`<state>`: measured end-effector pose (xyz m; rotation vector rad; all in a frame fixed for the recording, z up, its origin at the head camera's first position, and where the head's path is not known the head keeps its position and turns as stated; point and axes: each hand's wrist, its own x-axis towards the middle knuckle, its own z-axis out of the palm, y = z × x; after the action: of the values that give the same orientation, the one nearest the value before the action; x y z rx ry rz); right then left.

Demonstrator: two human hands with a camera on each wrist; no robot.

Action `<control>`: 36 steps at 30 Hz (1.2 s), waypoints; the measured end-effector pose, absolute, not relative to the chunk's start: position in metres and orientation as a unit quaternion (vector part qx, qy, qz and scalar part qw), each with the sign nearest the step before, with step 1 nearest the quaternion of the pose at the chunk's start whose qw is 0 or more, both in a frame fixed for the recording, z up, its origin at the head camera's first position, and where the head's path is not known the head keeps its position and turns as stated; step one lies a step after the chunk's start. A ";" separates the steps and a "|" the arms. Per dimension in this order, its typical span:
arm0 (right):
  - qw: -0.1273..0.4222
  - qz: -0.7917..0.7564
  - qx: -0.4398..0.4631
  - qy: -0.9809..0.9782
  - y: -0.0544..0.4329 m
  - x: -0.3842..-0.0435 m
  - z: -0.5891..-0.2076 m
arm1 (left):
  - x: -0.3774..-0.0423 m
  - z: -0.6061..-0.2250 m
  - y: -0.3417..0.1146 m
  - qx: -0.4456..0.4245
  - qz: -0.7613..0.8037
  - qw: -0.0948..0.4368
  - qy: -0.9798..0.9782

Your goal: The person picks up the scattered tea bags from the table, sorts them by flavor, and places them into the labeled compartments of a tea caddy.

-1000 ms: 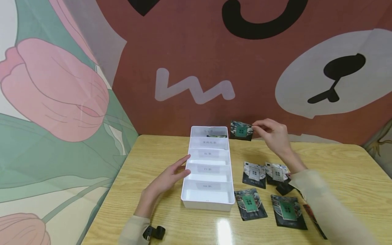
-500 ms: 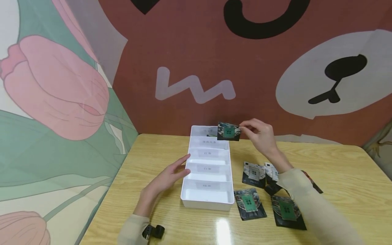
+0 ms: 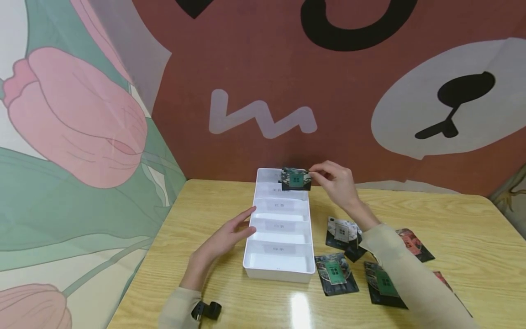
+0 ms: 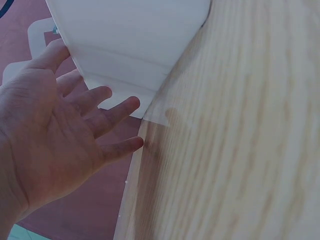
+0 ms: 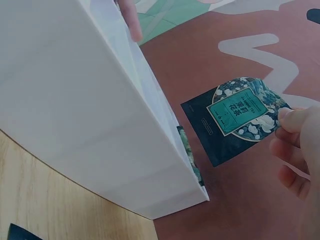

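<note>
My right hand [image 3: 338, 185] pinches the edge of a dark tea sachet [image 3: 296, 179] with a green label, held over the far end of a white divided box [image 3: 279, 276]. In the right wrist view the sachet [image 5: 235, 115] reads "Jasmine Tea", and thumb and fingers grip its corner. Another green-patterned sachet [image 5: 190, 155] pokes above the box's rim at that end. My left hand [image 3: 222, 238] touches the box's left side with thumb and index finger; in the left wrist view the hand's [image 4: 55, 120] fingers are loosely spread. Labels mark the box's compartments.
Right of the box lie a white-labelled sachet [image 3: 342, 233], two green-labelled sachets [image 3: 334, 273] and a red-labelled one [image 3: 412, 245]. My right sleeve [image 3: 404, 265] partly covers other sachets. A patterned wall [image 3: 263, 68] stands behind the wooden table [image 3: 222, 201].
My right hand has moved left with the pinched tea sachet, from beside the box's far right corner to over its far end. The left hand has stayed at the box.
</note>
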<state>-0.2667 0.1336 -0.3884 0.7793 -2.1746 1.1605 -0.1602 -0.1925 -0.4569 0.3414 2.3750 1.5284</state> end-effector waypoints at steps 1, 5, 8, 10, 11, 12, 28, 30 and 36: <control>0.272 0.430 0.288 -0.811 0.132 -0.267 -0.389 | -0.160 -0.456 -0.192 0.117 0.532 0.148 0.826; 0.268 0.417 0.290 -0.819 0.128 -0.267 -0.396 | -0.159 -0.455 -0.192 0.113 0.530 0.146 0.828; 0.274 0.414 0.300 -0.814 0.126 -0.268 -0.403 | -0.159 -0.455 -0.192 0.114 0.527 0.145 0.829; 0.276 0.413 0.308 -0.811 0.124 -0.268 -0.407 | -0.159 -0.455 -0.192 0.115 0.526 0.145 0.830; 0.276 0.412 0.312 -0.810 0.124 -0.268 -0.409 | -0.159 -0.456 -0.192 0.116 0.526 0.146 0.830; 0.274 0.410 0.315 -0.811 0.123 -0.268 -0.411 | -0.159 -0.456 -0.192 0.117 0.526 0.147 0.829; 0.279 0.353 0.349 -0.822 0.121 -0.264 -0.429 | -0.159 -0.456 -0.192 0.118 0.530 0.143 0.827; 0.281 0.349 0.349 -0.823 0.121 -0.264 -0.430 | -0.159 -0.455 -0.191 0.117 0.531 0.146 0.826; 0.275 0.341 0.336 -0.834 0.122 -0.260 -0.435 | -0.158 -0.452 -0.191 0.117 0.527 0.147 0.829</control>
<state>-0.2602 0.1218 -0.4346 0.9043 -2.2420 0.9165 -0.1580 -0.1914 -0.4524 0.3354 2.3851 1.5177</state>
